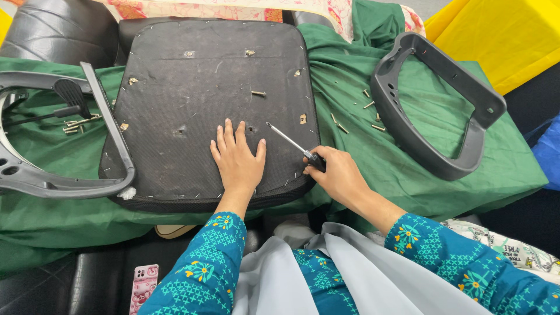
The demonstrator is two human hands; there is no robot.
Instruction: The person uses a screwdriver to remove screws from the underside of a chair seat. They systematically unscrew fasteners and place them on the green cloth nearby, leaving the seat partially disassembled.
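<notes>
1. A screwdriver (pixel 291 144) is gripped by its dark handle in the right hand (pixel 335 175), which is clenched around it; the metal shaft is angled up and left over the lower middle of an upturned seat base (pixel 198 76), its tip just beside a small hole in the board

2. The seat base is pressed down by the left hand (pixel 238 160), which is laid flat with fingers spread and nothing held in it

3. A loose bolt (pixel 258 93) is seen lying on the board, above the tip and apart from it

4. The seat base is carried on a green cloth (pixel 408 169); a grey armrest (pixel 434 102) lies to the right, another armrest (pixel 52 175) overlaps the seat's left edge, and scattered screws (pixel 356 114) are spread on the cloth between seat and right armrest

5. A phone (pixel 144 286) is seen low at the left

6. It is judged that the tip could skid off the board toward the flat left hand, since the shaft is held slanted and close to those fingers; the loose bolt could be knocked off the board and the small screws lost in the folds of the cloth
</notes>
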